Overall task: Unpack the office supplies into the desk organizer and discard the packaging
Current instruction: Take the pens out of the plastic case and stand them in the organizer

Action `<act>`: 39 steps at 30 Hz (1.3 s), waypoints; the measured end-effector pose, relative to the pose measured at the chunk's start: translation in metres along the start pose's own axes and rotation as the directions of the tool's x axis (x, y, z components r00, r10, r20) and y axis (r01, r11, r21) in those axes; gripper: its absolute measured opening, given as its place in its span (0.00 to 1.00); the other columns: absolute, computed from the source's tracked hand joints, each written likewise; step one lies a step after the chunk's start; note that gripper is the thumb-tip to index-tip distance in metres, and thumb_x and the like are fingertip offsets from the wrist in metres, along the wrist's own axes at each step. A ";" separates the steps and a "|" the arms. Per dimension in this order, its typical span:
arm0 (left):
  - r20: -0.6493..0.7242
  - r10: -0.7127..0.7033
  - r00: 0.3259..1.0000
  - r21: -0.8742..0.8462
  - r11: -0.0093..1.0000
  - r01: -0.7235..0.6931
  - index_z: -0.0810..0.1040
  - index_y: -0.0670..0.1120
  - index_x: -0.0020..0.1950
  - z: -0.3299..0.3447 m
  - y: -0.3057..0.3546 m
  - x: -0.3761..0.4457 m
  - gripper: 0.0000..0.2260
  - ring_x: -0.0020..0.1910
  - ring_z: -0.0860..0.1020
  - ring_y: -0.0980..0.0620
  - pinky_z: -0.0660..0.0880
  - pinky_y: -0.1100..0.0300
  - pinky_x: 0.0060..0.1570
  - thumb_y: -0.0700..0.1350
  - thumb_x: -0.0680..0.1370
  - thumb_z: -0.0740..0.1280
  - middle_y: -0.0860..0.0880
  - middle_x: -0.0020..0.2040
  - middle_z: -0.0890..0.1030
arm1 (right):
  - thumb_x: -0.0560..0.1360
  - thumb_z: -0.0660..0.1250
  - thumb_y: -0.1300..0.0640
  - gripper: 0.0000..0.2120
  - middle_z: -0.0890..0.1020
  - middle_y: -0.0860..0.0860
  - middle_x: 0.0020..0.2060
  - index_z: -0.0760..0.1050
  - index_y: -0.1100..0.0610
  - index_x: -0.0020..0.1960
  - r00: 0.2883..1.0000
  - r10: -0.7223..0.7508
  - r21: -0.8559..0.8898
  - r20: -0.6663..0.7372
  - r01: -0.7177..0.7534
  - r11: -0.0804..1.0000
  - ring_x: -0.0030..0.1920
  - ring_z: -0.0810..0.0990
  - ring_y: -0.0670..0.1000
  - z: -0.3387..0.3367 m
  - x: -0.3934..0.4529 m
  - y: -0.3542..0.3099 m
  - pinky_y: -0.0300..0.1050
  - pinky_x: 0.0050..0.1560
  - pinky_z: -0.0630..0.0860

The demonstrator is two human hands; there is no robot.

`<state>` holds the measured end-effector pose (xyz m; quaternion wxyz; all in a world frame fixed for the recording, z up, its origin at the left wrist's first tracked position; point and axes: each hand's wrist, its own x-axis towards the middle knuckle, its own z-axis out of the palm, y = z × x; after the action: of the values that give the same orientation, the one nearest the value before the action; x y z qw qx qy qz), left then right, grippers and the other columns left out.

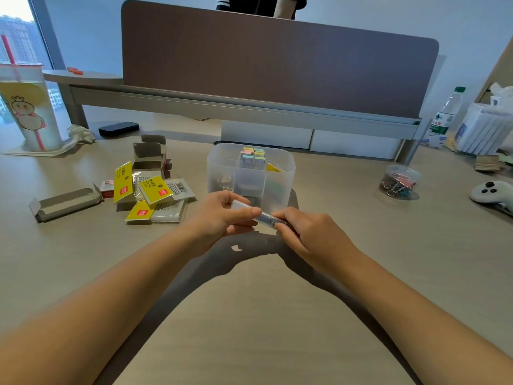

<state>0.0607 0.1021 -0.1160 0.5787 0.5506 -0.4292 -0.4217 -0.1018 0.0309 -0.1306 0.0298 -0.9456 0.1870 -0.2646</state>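
A small clear plastic case [256, 213] is held above the desk [263, 315] between both hands, just in front of the translucent desk organizer [251, 173]. The left hand [222, 215] is closed around the case's left end; the right hand [311, 232] is pinched onto its right end (the contents cannot be made out). Pastel sticky tabs [253, 157] are seen standing in the organizer's rear compartment. Emptied yellow-and-clear packets [150, 194] and opened cardboard boxes [150, 157] are scattered to the organizer's left. A jar of binder clips [399, 182] is placed well to the right.
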 end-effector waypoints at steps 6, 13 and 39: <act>-0.032 0.021 0.999 0.055 0.998 -0.019 0.72 0.45 0.42 -0.001 -0.003 0.001 0.05 0.40 0.79 0.49 0.79 0.65 0.37 0.38 0.71 0.67 0.45 0.42 0.75 | 0.77 0.51 0.52 0.21 0.79 0.53 0.24 0.77 0.61 0.39 0.963 -0.239 -0.313 -0.127 0.190 0.931 0.19 0.74 0.50 0.013 0.003 0.014 0.40 0.18 0.74; -0.022 0.013 1.000 -0.028 1.000 -0.014 0.72 0.46 0.44 0.001 -0.003 -0.001 0.06 0.41 0.78 0.49 0.78 0.68 0.34 0.37 0.71 0.66 0.44 0.44 0.74 | 0.80 0.43 0.52 0.27 0.79 0.53 0.24 0.76 0.61 0.38 0.940 -0.273 -0.292 -0.205 0.208 0.933 0.20 0.74 0.47 0.017 0.005 0.012 0.37 0.20 0.75; 0.084 0.088 0.993 0.232 0.967 -0.106 0.69 0.53 0.47 -0.014 -0.013 -0.004 0.15 0.54 0.76 0.47 0.76 0.55 0.54 0.36 0.70 0.68 0.50 0.49 0.76 | 0.74 0.63 0.57 0.08 0.78 0.46 0.35 0.74 0.52 0.37 0.899 0.427 0.559 0.102 -0.406 0.723 0.37 0.76 0.45 -0.009 0.000 0.016 0.36 0.39 0.73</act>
<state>0.0724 0.1097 -0.1297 0.5129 0.5780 -0.5236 -0.3587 -0.1113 0.0167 -0.1256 0.3646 -0.8222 0.3077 -0.3106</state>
